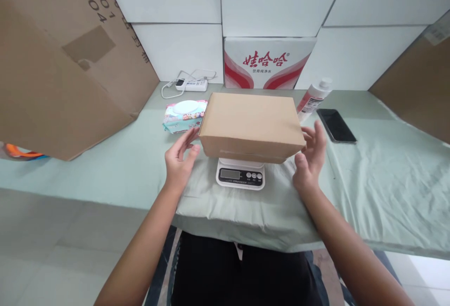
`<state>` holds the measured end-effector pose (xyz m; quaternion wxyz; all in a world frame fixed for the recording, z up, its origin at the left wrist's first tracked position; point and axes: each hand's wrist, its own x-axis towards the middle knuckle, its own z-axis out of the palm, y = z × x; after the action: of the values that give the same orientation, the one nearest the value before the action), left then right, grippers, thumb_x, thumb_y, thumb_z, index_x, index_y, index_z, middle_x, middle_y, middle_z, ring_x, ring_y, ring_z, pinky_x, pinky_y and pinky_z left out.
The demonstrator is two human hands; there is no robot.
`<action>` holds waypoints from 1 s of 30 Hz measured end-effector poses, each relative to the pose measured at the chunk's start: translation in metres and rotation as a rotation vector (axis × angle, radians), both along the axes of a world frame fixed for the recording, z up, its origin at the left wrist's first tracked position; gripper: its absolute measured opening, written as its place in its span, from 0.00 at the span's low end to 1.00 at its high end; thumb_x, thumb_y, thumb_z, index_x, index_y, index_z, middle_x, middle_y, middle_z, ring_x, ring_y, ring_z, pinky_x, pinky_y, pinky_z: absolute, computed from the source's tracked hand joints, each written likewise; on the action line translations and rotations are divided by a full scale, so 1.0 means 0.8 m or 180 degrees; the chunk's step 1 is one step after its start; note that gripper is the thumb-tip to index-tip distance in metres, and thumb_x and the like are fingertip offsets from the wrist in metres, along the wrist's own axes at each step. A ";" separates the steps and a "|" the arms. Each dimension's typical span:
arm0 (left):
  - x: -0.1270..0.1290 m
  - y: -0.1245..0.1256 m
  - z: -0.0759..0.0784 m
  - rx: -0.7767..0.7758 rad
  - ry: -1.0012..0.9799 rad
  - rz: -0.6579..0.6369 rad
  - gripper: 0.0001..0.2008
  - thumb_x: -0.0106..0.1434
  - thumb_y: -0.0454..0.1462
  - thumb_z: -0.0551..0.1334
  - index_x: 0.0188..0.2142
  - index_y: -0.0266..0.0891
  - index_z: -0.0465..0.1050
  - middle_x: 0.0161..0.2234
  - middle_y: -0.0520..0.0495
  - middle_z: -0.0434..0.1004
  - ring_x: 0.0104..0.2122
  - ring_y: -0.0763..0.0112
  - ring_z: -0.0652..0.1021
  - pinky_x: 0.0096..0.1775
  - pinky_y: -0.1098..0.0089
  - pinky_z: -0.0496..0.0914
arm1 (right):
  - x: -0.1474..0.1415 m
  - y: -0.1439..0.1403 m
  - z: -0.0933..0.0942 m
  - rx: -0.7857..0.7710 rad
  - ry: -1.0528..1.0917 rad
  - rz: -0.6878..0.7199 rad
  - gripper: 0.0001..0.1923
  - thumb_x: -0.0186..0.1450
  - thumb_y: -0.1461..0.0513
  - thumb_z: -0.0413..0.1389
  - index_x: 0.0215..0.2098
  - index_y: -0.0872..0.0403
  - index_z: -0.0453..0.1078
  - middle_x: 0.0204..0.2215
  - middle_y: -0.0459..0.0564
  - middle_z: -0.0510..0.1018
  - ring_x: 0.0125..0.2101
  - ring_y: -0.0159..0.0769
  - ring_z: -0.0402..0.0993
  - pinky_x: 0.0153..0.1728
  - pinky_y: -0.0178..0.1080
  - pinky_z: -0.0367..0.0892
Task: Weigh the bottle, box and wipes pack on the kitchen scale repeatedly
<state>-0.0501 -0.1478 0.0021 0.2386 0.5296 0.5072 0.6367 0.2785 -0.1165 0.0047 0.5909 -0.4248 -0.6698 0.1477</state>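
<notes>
A: Where do the hands stand?

B: The left hand and the right hand are both spread open and hold nothing, each just beside an end of the cardboard box, which sits on the white scale on the table.

A: What would make this go well?

B: Probably keeping the fingers off the box, leaving it centred and level, and the display uncovered. Farther off lie a wipes pack, a bottle and a phone.
</notes>
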 end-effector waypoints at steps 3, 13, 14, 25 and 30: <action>0.005 0.003 0.000 -0.0221 0.0043 -0.0179 0.33 0.61 0.55 0.73 0.59 0.41 0.81 0.57 0.37 0.84 0.56 0.48 0.83 0.56 0.54 0.81 | -0.005 -0.006 -0.002 -0.0089 -0.0116 0.0193 0.41 0.70 0.39 0.53 0.78 0.36 0.50 0.70 0.57 0.64 0.69 0.64 0.63 0.60 0.67 0.70; 0.020 0.140 0.101 0.0252 0.0540 -0.0176 0.21 0.66 0.47 0.67 0.55 0.42 0.82 0.52 0.43 0.86 0.58 0.53 0.82 0.61 0.54 0.77 | -0.028 0.124 0.098 0.0074 -0.0013 0.0354 0.34 0.71 0.50 0.58 0.72 0.37 0.55 0.70 0.51 0.67 0.65 0.50 0.69 0.64 0.58 0.69; 0.026 0.167 0.101 0.0270 0.0542 -0.0168 0.18 0.67 0.44 0.67 0.54 0.41 0.81 0.51 0.43 0.86 0.58 0.53 0.82 0.62 0.54 0.76 | -0.034 0.147 0.098 0.0096 0.0076 0.0338 0.33 0.70 0.51 0.58 0.71 0.39 0.56 0.69 0.52 0.68 0.64 0.49 0.70 0.64 0.56 0.69; 0.094 0.274 0.022 -0.0949 0.0354 0.0552 0.24 0.59 0.28 0.66 0.56 0.41 0.73 0.54 0.39 0.83 0.59 0.49 0.80 0.64 0.49 0.72 | -0.070 0.238 0.008 -0.0833 0.0662 -0.0377 0.25 0.68 0.57 0.49 0.63 0.48 0.60 0.65 0.55 0.68 0.66 0.46 0.64 0.71 0.59 0.57; 0.084 0.280 0.026 -0.0757 0.0450 0.0351 0.29 0.61 0.32 0.66 0.62 0.40 0.68 0.61 0.38 0.79 0.64 0.52 0.77 0.67 0.53 0.69 | -0.057 0.189 0.022 -0.0572 0.0135 -0.0064 0.34 0.73 0.47 0.46 0.75 0.43 0.49 0.77 0.51 0.52 0.79 0.47 0.43 0.77 0.60 0.44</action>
<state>0.0169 0.0762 0.0226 0.2280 0.5125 0.6229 0.5453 0.2326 0.0344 0.0225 0.5659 -0.4795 -0.6369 0.2102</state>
